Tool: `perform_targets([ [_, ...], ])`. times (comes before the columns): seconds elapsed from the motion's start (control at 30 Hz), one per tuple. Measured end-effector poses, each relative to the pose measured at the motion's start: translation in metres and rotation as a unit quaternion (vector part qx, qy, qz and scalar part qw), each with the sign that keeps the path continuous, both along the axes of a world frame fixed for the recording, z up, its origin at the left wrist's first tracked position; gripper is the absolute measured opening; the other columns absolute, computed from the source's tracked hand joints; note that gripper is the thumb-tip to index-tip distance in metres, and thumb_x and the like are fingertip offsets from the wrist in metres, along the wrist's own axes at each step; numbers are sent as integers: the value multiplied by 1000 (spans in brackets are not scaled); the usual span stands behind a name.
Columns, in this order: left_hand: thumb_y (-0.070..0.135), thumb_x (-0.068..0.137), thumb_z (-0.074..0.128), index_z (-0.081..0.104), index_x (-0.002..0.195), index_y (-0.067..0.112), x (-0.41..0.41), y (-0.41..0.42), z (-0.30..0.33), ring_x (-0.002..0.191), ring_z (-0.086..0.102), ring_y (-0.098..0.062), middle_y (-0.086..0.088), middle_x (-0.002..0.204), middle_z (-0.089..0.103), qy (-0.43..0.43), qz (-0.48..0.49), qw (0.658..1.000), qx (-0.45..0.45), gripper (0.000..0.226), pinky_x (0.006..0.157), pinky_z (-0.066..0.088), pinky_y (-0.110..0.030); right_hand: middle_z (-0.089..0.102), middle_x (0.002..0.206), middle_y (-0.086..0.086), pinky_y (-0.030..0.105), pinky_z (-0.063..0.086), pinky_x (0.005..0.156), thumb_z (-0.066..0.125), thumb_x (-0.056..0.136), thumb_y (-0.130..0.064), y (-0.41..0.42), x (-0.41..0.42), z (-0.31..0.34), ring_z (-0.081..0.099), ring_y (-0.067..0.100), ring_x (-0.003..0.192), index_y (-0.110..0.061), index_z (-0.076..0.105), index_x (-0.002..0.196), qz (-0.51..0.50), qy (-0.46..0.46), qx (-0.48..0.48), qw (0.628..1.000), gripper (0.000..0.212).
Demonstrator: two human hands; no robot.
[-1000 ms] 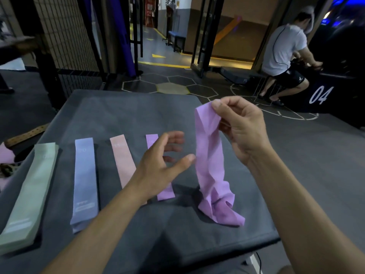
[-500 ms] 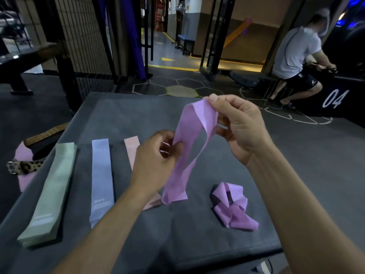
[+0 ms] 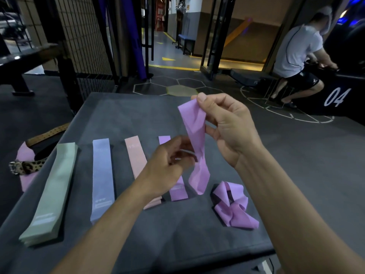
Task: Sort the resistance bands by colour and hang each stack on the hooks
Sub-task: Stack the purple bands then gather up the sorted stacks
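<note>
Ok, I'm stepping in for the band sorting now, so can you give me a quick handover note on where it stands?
Right hand pinches the top of a purple band that hangs above the table. Left hand has curled fingers at the band's middle.
Laid flat in a row: green stack, blue stack, pink stack, purple stack.
A crumpled purple band lies to the right, unsorted.
Left: flatten and lay both purple bands on the purple stack, then hang every stack. No hooks are in view.

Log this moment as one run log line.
stage: sorting purple | right hand: pinches hanging purple band at top | left hand: grips its middle | crumpled purple band: on table | hung: none visible
</note>
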State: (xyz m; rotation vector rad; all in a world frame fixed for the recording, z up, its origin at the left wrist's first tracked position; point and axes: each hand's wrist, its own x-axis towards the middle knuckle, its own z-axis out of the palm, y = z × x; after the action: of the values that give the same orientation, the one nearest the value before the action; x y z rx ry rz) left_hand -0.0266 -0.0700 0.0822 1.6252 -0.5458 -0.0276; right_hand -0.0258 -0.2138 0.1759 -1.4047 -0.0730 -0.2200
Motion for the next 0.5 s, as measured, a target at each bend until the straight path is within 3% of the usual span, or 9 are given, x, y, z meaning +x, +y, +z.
perform_targets([
  [0.13, 47, 81, 69, 64, 109, 21, -2, -6, 1, 95, 68, -14, 6, 101, 71, -15, 27, 999, -8, 38, 84, 56, -29, 70, 83, 4, 41, 43, 79, 80, 75, -21, -2, 0, 0, 60, 19, 84, -18, 65, 71, 0, -17, 23, 1000, 16],
  [0.2, 55, 79, 68, 63, 108, 24, -2, -8, 3, 92, 67, -10, 11, 98, 69, -21, 45, 999, -16, 43, 77, 54, -25, 70, 81, 3, 40, 45, 79, 80, 75, -19, -4, -1, 0, 60, 19, 82, -17, 65, 71, 3, -17, 22, 1000, 16],
  [0.27, 56, 78, 68, 63, 109, 26, 0, -9, 7, 90, 67, -8, 13, 98, 69, -24, 75, 996, -40, 43, 75, 53, -24, 71, 82, 5, 41, 47, 78, 81, 75, -18, -8, -1, 0, 60, 20, 82, -16, 67, 72, 2, -7, -2, 1000, 15],
  [0.4, 45, 86, 68, 64, 116, 31, 7, -6, 13, 94, 69, -16, 7, 105, 72, -50, 112, 987, -101, 33, 80, 59, -37, 73, 82, 9, 44, 58, 85, 81, 80, -13, -17, -1, -5, 65, 21, 79, -11, 68, 75, 7, 29, -58, 998, 13],
  [0.5, 30, 94, 69, 69, 108, 23, 8, -5, 19, 84, 70, -14, 6, 95, 73, -59, 123, 984, -112, 15, 75, 57, -30, 75, 81, 10, 42, 58, 88, 82, 78, -15, -22, -1, -10, 68, 19, 77, -10, 72, 77, 15, 40, -103, 994, 11],
])
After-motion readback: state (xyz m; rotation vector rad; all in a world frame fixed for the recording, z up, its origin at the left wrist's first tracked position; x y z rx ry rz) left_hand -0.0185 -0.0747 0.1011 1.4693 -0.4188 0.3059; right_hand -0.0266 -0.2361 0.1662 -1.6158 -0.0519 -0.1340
